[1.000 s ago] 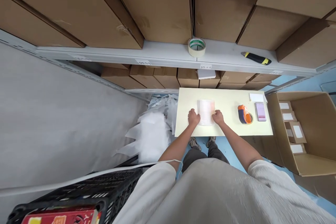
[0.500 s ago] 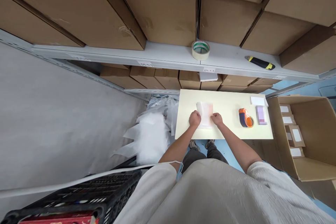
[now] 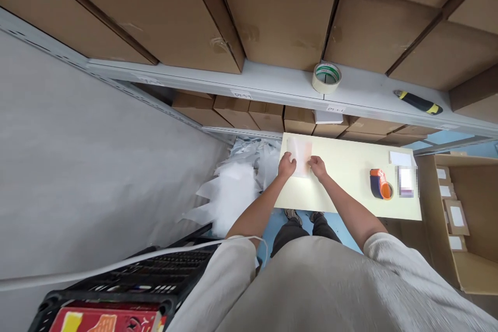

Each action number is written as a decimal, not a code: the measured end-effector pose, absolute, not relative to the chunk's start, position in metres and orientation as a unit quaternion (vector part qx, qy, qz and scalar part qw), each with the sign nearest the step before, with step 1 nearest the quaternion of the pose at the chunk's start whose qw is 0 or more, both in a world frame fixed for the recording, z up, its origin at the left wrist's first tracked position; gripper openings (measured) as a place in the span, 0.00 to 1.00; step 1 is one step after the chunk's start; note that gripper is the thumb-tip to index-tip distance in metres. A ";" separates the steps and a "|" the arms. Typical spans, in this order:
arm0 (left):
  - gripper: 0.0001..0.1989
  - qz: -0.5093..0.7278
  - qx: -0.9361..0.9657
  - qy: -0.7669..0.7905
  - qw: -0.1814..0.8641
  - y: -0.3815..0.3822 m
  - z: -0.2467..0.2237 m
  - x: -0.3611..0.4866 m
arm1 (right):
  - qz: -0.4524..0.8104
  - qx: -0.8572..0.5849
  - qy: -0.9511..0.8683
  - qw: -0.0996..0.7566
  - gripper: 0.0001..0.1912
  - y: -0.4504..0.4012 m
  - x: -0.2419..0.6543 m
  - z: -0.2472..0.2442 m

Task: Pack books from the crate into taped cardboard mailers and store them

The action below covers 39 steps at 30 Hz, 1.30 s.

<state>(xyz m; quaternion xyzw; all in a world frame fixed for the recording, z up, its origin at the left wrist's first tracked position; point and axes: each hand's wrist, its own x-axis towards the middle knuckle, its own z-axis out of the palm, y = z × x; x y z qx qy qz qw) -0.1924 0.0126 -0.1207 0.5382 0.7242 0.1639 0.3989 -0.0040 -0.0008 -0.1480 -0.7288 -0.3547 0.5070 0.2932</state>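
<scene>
A translucent white pouch [image 3: 299, 158], pinkish along its right side, is between my two hands at the far left of the pale yellow table [image 3: 342, 181]. My left hand [image 3: 287, 166] is closed on its left edge, thumb inward. On the opposite edge, my right hand [image 3: 318, 167] pinches it with bent fingers. What gives the pink tint inside cannot be made out. To the right on the same table stands an orange and dark blue tape dispenser [image 3: 381, 184].
A blurred-out packet [image 3: 406, 181] and a white card [image 3: 400, 158] lie at the table's right end. White sheets or pouches [image 3: 235, 192] are piled left. The shelf holds a tape roll [image 3: 327, 78] and a utility knife [image 3: 419, 102]. A black crate [image 3: 167, 270] and an open carton [image 3: 431, 218] flank me.
Both hands and the pouch have moved toward the back left of the table. My view has turned slightly, so the shelf and table appear farther right.
</scene>
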 end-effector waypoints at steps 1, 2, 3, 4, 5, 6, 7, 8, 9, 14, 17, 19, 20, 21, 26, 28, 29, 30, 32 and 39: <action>0.24 0.172 0.537 0.719 0.406 0.016 -0.121 -0.197 | 0.517 -0.721 -0.348 0.303 0.25 0.003 -0.009 -0.148; 0.24 0.181 0.535 0.714 0.414 0.018 -0.122 -0.202 | 0.526 -0.714 -0.342 0.311 0.25 0.007 -0.013 -0.147; 0.25 0.189 0.532 0.710 0.422 0.020 -0.123 -0.206 | 0.534 -0.708 -0.337 0.317 0.25 0.009 -0.016 -0.146; 0.25 0.197 0.529 0.705 0.429 0.022 -0.123 -0.209 | 0.541 -0.702 -0.334 0.322 0.25 0.011 -0.019 -0.145; 0.25 0.204 0.527 0.702 0.434 0.023 -0.123 -0.212 | 0.547 -0.696 -0.332 0.327 0.25 0.012 -0.020 -0.143; 0.25 0.211 0.526 0.698 0.438 0.023 -0.123 -0.213 | 0.551 -0.689 -0.333 0.333 0.25 0.013 -0.021 -0.141; 0.25 0.218 0.526 0.694 0.440 0.023 -0.123 -0.215 | 0.554 -0.683 -0.336 0.338 0.24 0.012 -0.022 -0.139; 0.25 0.224 0.528 0.691 0.440 0.022 -0.123 -0.216 | 0.554 -0.678 -0.342 0.341 0.24 0.011 -0.022 -0.137; 0.25 0.229 0.530 0.691 0.436 0.020 -0.122 -0.217 | 0.551 -0.676 -0.349 0.342 0.23 0.010 -0.021 -0.135; 0.26 0.220 0.550 0.703 0.393 0.005 -0.113 -0.224 | 0.518 -0.696 -0.369 0.332 0.19 -0.002 -0.016 -0.126; 0.28 0.202 0.557 0.722 0.359 -0.003 -0.106 -0.229 | 0.505 -0.708 -0.368 0.327 0.18 -0.011 -0.011 -0.121; 0.28 0.195 0.562 0.729 0.339 -0.010 -0.101 -0.231 | 0.498 -0.709 -0.374 0.331 0.17 -0.018 -0.008 -0.118; 0.28 0.193 0.567 0.728 0.333 -0.013 -0.099 -0.231 | 0.495 -0.708 -0.377 0.333 0.17 -0.022 -0.006 -0.117; 0.28 0.192 0.574 0.724 0.331 -0.017 -0.097 -0.231 | 0.493 -0.708 -0.379 0.334 0.17 -0.027 -0.005 -0.115; 0.27 0.191 0.607 0.693 0.339 -0.041 -0.087 -0.221 | 0.471 -0.715 -0.388 0.340 0.15 -0.052 0.005 -0.107; 0.26 0.193 0.614 0.684 0.343 -0.050 -0.084 -0.216 | 0.470 -0.717 -0.387 0.340 0.16 -0.063 0.010 -0.102; 0.26 0.196 0.617 0.679 0.346 -0.054 -0.083 -0.213 | 0.472 -0.717 -0.385 0.340 0.17 -0.068 0.013 -0.100; 0.27 0.199 0.621 0.673 0.350 -0.058 -0.081 -0.210 | 0.474 -0.716 -0.383 0.341 0.17 -0.072 0.017 -0.097; 0.27 0.203 0.633 0.656 0.358 -0.065 -0.077 -0.205 | 0.477 -0.712 -0.387 0.342 0.17 -0.080 0.024 -0.092; 0.29 0.184 0.641 0.649 0.366 -0.087 -0.063 -0.187 | 0.502 -0.683 -0.421 0.325 0.16 -0.086 0.038 -0.075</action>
